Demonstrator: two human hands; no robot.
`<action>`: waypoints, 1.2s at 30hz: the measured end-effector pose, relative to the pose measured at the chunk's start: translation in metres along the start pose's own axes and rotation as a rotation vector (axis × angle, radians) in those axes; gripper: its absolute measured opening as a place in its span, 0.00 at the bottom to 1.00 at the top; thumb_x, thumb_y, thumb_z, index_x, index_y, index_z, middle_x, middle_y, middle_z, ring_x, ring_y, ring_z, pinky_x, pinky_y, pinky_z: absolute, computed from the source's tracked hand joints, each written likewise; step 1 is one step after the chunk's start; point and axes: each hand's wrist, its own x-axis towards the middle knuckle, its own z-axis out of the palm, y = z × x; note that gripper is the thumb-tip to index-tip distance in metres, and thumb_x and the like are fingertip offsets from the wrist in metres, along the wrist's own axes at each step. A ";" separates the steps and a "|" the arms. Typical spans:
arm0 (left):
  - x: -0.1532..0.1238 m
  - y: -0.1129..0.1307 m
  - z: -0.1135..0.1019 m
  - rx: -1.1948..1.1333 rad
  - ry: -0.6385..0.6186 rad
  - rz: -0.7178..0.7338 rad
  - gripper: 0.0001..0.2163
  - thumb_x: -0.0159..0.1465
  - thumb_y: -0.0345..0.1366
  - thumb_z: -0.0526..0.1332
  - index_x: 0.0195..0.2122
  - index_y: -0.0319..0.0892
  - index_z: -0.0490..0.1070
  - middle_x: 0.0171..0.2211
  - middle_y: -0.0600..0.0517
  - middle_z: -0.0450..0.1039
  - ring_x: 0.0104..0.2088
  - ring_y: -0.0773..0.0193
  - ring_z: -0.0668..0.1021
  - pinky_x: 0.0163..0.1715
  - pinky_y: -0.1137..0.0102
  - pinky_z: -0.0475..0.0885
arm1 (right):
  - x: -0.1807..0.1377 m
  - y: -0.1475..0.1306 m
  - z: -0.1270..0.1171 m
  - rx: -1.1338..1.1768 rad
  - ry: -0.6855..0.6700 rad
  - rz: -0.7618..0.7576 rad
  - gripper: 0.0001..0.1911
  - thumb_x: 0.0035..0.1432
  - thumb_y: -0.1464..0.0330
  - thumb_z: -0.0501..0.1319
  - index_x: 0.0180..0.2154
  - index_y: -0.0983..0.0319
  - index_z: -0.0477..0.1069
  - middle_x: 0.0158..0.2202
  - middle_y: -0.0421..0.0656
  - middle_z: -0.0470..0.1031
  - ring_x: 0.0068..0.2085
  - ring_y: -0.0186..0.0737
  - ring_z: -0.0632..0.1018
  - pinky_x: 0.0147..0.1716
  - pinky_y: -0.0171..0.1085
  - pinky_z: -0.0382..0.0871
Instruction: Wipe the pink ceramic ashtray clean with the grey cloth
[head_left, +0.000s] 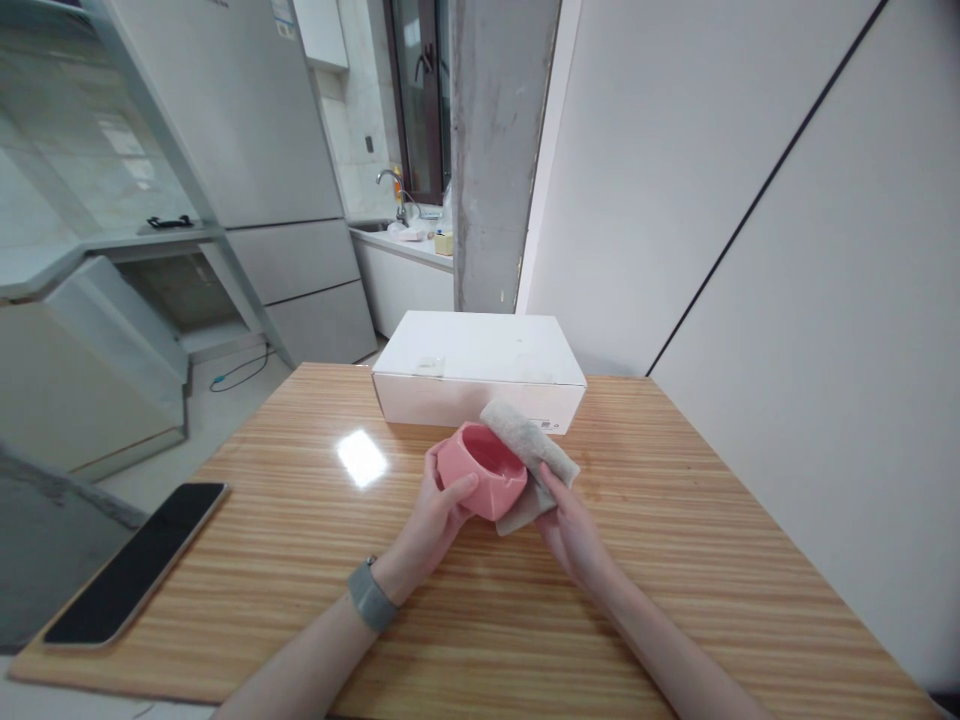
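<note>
Fingers of your left hand (pixel 439 508) are closed round the left side of the cup (pixel 495 492), thumb on its near face; those of your right hand (pixel 566 520) hold the cloth (pixel 525 438) at the cup's right side. You have the cup tilted over the table (pixel 300 560), between your hands. Small print (pixel 545 424) on the box (pixel 480 350), low at the front right, and the fridge (pixel 225 120) sticker (pixel 283 18) are too tiny to read.

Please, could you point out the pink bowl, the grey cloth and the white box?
Pink bowl (pixel 492 491), head view: outer front wall.
Grey cloth (pixel 524 437), head view: upper folded part.
White box (pixel 480 352), head view: top face.
</note>
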 end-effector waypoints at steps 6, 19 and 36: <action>-0.002 -0.001 0.003 0.011 -0.045 -0.033 0.37 0.55 0.31 0.69 0.63 0.52 0.54 0.58 0.46 0.67 0.56 0.52 0.71 0.52 0.61 0.69 | -0.001 0.002 0.000 0.017 0.005 0.001 0.20 0.48 0.59 0.70 0.43 0.58 0.77 0.48 0.41 0.81 0.56 0.50 0.74 0.56 0.46 0.69; 0.001 0.007 0.001 -0.104 -0.150 -0.234 0.24 0.65 0.44 0.56 0.62 0.48 0.58 0.59 0.43 0.66 0.56 0.46 0.70 0.47 0.52 0.73 | 0.001 -0.002 0.000 0.032 0.013 -0.037 0.19 0.48 0.58 0.70 0.43 0.58 0.78 0.46 0.40 0.81 0.54 0.48 0.76 0.56 0.44 0.69; -0.002 0.003 0.000 -0.016 -0.139 -0.070 0.25 0.56 0.33 0.67 0.54 0.47 0.64 0.54 0.46 0.70 0.54 0.52 0.72 0.52 0.60 0.69 | 0.001 -0.003 0.001 0.026 -0.025 -0.035 0.16 0.47 0.58 0.69 0.39 0.57 0.78 0.43 0.41 0.83 0.55 0.51 0.75 0.56 0.47 0.68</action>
